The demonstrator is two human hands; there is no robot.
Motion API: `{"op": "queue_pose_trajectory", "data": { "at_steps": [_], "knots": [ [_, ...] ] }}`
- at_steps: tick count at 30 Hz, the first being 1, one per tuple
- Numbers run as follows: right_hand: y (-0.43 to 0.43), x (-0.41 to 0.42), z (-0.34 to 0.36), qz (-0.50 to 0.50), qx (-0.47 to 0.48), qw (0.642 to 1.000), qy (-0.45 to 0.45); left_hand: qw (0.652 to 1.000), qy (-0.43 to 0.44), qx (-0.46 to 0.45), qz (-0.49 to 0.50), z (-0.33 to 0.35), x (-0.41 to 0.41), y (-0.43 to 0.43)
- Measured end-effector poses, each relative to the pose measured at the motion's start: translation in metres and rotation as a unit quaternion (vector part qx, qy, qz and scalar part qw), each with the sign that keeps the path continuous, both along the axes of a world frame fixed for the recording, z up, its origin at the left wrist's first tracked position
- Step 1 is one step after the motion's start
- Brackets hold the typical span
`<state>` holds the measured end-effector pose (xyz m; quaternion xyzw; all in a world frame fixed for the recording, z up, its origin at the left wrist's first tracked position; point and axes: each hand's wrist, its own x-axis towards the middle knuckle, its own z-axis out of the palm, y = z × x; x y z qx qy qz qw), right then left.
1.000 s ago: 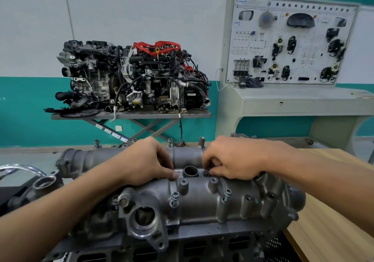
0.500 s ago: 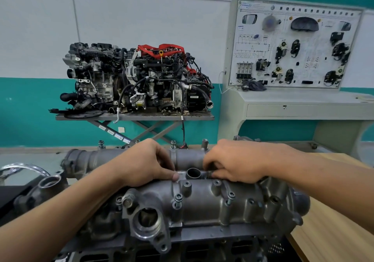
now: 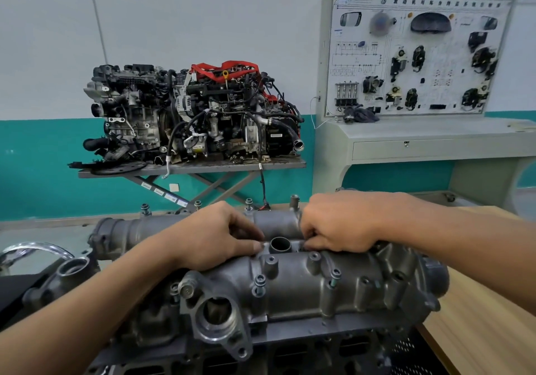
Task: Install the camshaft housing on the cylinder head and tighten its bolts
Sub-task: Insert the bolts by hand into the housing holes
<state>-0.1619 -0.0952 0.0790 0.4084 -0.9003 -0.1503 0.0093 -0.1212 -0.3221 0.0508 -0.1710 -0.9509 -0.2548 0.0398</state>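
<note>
Across the near foreground, the grey camshaft housing [image 3: 290, 284] sits on top of the cylinder head [image 3: 261, 357], its two long tubes running left to right. Far behind the housing and to its right stands a pale training board [image 3: 414, 55] hung with car parts. Far behind it and to its left, a display engine [image 3: 191, 116] rests on a scissor stand. Right of the housing runs the wooden tabletop [image 3: 478, 331].

Both bare hands lie on the housing's top. The left hand [image 3: 214, 235] has its fingers curled into the valley between the tubes, thumb tip pressed to the metal. The right hand [image 3: 339, 224] is curled knuckles-up over the same valley. What each grip closes on is hidden under the fingers, perhaps a bolt, so I cannot tell whether either is clamped or empty.

Between the hands an open round port [image 3: 280, 245] stands up from the housing. Two bolts [image 3: 260, 282] stand on the housing's near face below that port, heads raised off their bosses.
</note>
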Motion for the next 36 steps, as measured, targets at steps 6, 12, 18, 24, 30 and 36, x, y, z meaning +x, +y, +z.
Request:
{"op": "queue_pose_trajectory", "data": {
  "at_steps": [6,12,18,24,30,36],
  "knots": [
    [0.003,0.002,0.008,-0.010,-0.032,0.999,-0.031,0.998,0.042,-0.024,0.047,-0.002,-0.004,0.008],
    [-0.031,0.014,0.026,0.071,-0.306,0.948,-0.044,0.952,-0.064,0.285,0.094,0.014,0.004,-0.001],
    [-0.101,0.022,0.020,0.073,-0.375,0.922,-0.060,0.792,-0.233,0.547,0.140,0.035,0.025,-0.028],
    [-0.146,0.033,0.007,0.088,-0.419,0.900,-0.082,0.823,-0.195,0.505,0.171,0.034,0.037,-0.050],
    [-0.169,0.038,0.005,0.071,-0.445,0.891,-0.053,0.813,-0.169,0.529,0.174,0.030,0.043,-0.057],
    [-0.183,0.042,0.003,0.051,-0.428,0.902,-0.025,0.804,-0.168,0.543,0.172,0.029,0.043,-0.063]
  ]
}}
